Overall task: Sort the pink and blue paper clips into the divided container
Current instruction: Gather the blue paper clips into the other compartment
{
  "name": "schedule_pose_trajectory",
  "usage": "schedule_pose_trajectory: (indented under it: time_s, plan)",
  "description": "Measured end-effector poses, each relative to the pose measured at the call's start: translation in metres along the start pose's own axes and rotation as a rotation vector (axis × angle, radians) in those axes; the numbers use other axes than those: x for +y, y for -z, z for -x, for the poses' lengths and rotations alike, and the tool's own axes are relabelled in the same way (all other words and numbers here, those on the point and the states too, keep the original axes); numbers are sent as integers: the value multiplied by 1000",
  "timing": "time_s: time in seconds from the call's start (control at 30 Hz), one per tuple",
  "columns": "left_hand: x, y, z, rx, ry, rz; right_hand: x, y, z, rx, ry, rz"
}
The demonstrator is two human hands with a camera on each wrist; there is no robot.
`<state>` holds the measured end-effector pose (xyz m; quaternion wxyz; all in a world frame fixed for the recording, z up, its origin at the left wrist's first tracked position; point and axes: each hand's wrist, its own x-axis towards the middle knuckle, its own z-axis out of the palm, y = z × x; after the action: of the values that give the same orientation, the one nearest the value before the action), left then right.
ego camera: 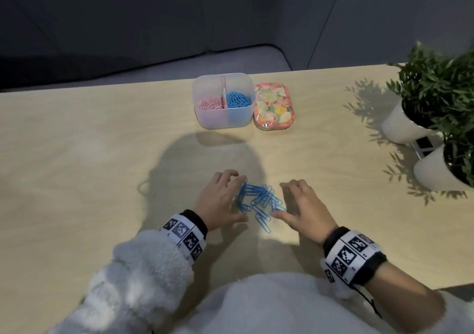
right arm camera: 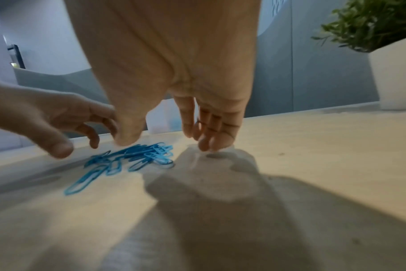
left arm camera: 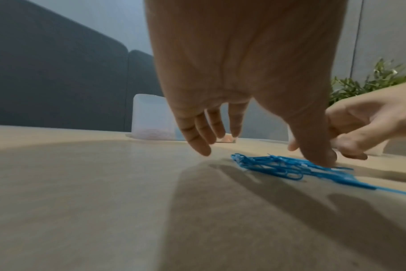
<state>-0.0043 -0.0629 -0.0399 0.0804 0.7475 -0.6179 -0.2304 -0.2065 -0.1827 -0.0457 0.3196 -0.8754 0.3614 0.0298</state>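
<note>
On the desk (ego camera: 102, 154) near me, my left hand (ego camera: 218, 200) and right hand (ego camera: 305, 208) flank the loose blue clips (ego camera: 259, 201), each grip wide, fingertips touching the pile's edges, nothing held. Farther back, the container (ego camera: 223, 121) holds pink clips (ego camera: 210, 103) left of its divider, more blue ones right.

i see loose clips (ego camera: 259, 203) on the desk (ego camera: 102, 154) between both hands (container (ego camera: 223, 118) behind, tin (ego camera: 274, 106) right of it).
</note>
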Motion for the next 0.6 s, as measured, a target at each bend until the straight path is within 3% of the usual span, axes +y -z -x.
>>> schedule_pose_trajectory:
  time_s: [0.07,0.23,0.6]
  plan:
    - [2,-2,-5,-39,-52,-113,-6,3,3,-66,-51,89]
    - [7,0,-25,-125,-97,-146,-31,-12,-9,-94,33,309]
    - [10,-1,-23,-50,-54,-96,-47,-15,-24,-86,58,146]
